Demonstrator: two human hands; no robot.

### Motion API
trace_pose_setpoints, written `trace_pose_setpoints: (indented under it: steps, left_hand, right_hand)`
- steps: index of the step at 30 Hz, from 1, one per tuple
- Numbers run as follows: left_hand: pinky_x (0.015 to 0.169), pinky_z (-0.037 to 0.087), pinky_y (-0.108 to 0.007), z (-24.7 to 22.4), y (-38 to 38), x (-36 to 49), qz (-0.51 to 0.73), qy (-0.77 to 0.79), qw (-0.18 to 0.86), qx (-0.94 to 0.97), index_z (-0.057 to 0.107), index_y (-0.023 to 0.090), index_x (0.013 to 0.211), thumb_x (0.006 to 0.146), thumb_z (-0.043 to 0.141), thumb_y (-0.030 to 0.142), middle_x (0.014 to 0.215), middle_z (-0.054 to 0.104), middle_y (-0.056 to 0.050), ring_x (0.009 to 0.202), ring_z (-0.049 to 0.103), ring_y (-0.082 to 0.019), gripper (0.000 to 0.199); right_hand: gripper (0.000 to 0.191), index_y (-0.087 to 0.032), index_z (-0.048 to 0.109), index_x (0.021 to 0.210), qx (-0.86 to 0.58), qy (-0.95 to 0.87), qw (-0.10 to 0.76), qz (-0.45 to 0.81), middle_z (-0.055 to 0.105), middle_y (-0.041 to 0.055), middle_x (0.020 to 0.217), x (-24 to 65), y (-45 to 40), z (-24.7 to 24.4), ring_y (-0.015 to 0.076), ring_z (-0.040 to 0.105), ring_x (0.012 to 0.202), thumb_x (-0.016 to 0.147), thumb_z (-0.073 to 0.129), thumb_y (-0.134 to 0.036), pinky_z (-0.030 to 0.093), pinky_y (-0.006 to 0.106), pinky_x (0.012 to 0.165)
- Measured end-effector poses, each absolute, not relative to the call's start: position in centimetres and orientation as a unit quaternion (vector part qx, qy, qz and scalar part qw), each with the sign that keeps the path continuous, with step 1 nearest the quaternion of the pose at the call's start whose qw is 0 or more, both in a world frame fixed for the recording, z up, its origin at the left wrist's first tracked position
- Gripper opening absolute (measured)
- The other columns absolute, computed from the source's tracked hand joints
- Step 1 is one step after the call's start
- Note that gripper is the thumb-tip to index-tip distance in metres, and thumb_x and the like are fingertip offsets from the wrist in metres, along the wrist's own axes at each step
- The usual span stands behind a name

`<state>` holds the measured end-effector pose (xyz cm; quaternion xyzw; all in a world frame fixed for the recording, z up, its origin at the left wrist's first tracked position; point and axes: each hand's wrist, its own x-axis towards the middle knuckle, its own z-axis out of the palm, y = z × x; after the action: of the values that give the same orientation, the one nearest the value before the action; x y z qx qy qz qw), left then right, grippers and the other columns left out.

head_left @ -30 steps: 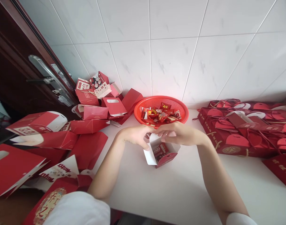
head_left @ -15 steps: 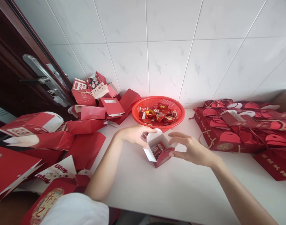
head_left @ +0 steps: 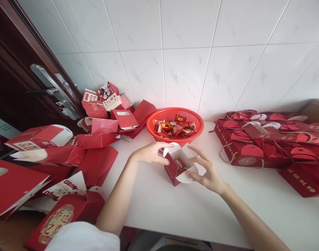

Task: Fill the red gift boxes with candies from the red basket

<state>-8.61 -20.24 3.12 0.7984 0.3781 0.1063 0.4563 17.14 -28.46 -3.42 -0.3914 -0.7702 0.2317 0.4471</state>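
Note:
A small red paper gift box [head_left: 172,172] stands on the white table with its top unfolded. Inside it lie red-wrapped sweets [head_left: 179,164], partly hidden by the walls. My left hand [head_left: 150,152] holds the box from the left, thumb on the left flap and fingers at the back flap. On the other side, my right hand [head_left: 205,170] has its curved fingers at the right flap and its thumb at the front flap [head_left: 186,177], which leans outward and shows its white inside. Just behind the box is a red plastic basket [head_left: 149,130] of wrapped sweets.
Several unfilled-looking red boxes [head_left: 96,165] are heaped on the left, near a dark door [head_left: 8,62]. On the right stand several tied red boxes [head_left: 243,153] with cords. A tiled wall [head_left: 185,76] closes off the back; the table's front edge [head_left: 175,235] is near me.
The left flap has swung up, its red outside now showing. The front flap has dropped outward, white side up. My right hand has shifted slightly left and down.

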Motion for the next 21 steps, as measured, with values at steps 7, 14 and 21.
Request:
trace_pose_setpoints:
  steps: [7,14,21]
  left_hand:
    - [0.101,0.049,-0.040,1.6,-21.8,-7.4,0.186,0.413,0.409,0.792,0.033,0.031,0.156,0.076,0.077,0.032,0.140,0.061,-0.007,0.125,0.057,-0.029,0.092]
    - [0.096,0.050,-0.035,1.6,-21.9,-7.0,0.198,0.387,0.411,0.801,0.063,0.022,0.122,0.076,0.077,0.030,0.121,0.067,-0.005,0.111,0.062,-0.025,0.049]
    - [0.096,0.049,-0.036,0.7,-21.8,-7.1,0.176,0.382,0.395,0.817,0.071,0.022,0.112,0.089,0.064,0.048,0.118,0.067,-0.007,0.112,0.062,-0.025,0.035]
  right_hand:
    - [0.047,-0.027,0.056,0.129,-0.433,-0.732,0.509,0.133,0.052,0.0164,0.145,16.6,-28.6,-3.9,0.0355,0.050,0.138,0.087,0.070,-0.043,0.045,0.058,0.110]
    - [0.039,-0.022,0.058,0.122,-0.382,-0.769,0.473,0.198,0.062,0.0177,0.130,16.5,-28.6,-4.3,0.0323,0.055,0.132,0.096,0.054,-0.052,0.052,0.049,0.102]
    - [0.028,-0.024,0.059,0.117,-0.418,-0.732,0.489,0.225,0.062,0.0154,0.129,16.4,-28.0,-4.8,0.0295,0.055,0.131,0.095,0.060,-0.041,0.052,0.046,0.100]
